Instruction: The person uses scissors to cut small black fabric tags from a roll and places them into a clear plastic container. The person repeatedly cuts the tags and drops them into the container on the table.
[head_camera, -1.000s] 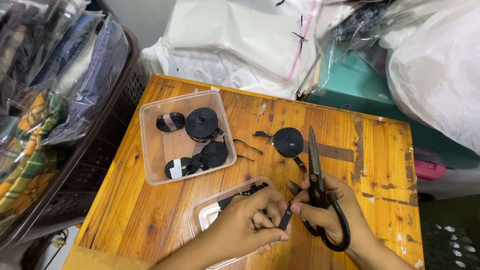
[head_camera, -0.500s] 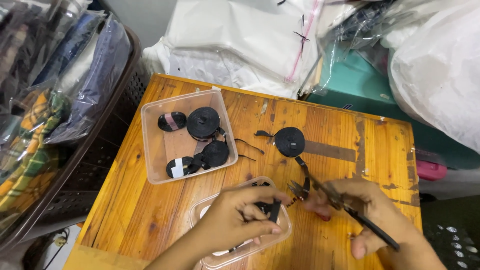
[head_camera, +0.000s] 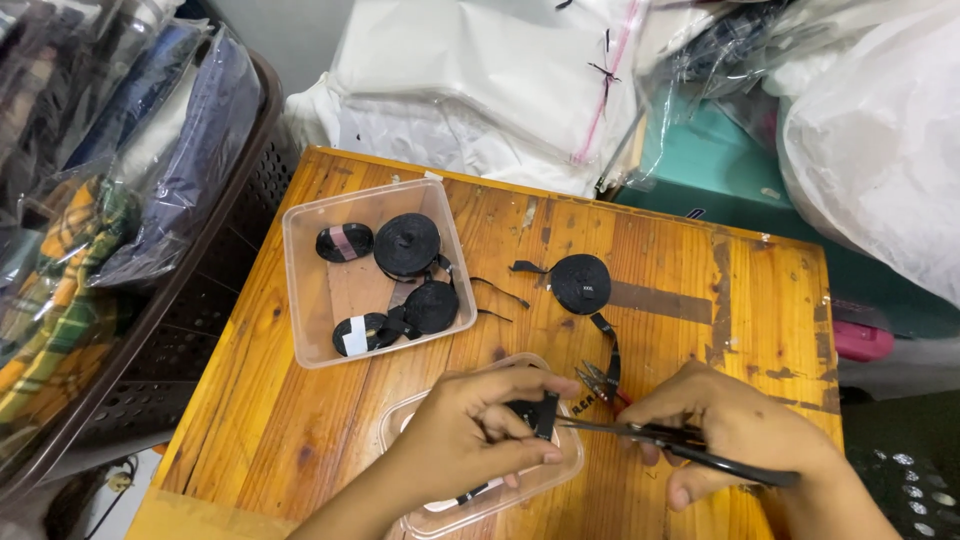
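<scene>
Pinching a short black strip (head_camera: 545, 415) between thumb and fingertips, the left hand (head_camera: 470, 440) hovers over the near tub (head_camera: 400, 425) at the desk's (head_camera: 300, 420) near edge. The right hand (head_camera: 740, 435) is wrapped shut around the scissors (head_camera: 660, 438); their long axis runs almost level, tips pointing left at the strip and handles to the right. The strip looks thin, light and limp, so it would droop unless held right beside the cut, as the left grip does. Its free end seems to lead far-right along a band (head_camera: 612, 350) to a black roll (head_camera: 580, 283) lying flat in mid-desk. Small pliers (head_camera: 598, 382) lie just beyond the hands. Farther left, a second tub (head_camera: 300, 235) holds four more rolls.
</scene>
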